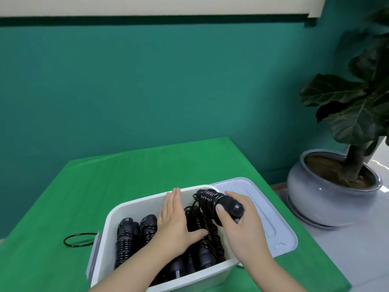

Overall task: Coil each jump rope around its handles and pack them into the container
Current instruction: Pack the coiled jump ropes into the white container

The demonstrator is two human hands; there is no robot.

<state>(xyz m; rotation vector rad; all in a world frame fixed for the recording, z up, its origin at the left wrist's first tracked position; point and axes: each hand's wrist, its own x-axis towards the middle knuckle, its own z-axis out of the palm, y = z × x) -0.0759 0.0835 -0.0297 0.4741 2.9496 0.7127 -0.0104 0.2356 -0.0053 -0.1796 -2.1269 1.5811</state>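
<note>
A white plastic container (117,209) stands on the green table and holds several black jump ropes coiled round their handles (127,239). My left hand (174,222) lies flat inside the container, fingers straight, pressing on the coiled ropes in the middle. My right hand (240,226) grips one more coiled jump rope (212,200) by its handle end, tilted over the container's right rim.
The container's pale lid (263,207) lies on the table right behind my right hand. A loose black cord loop (79,240) rests on the green cloth (105,180) left of the container. A potted plant (328,186) stands off the table at right.
</note>
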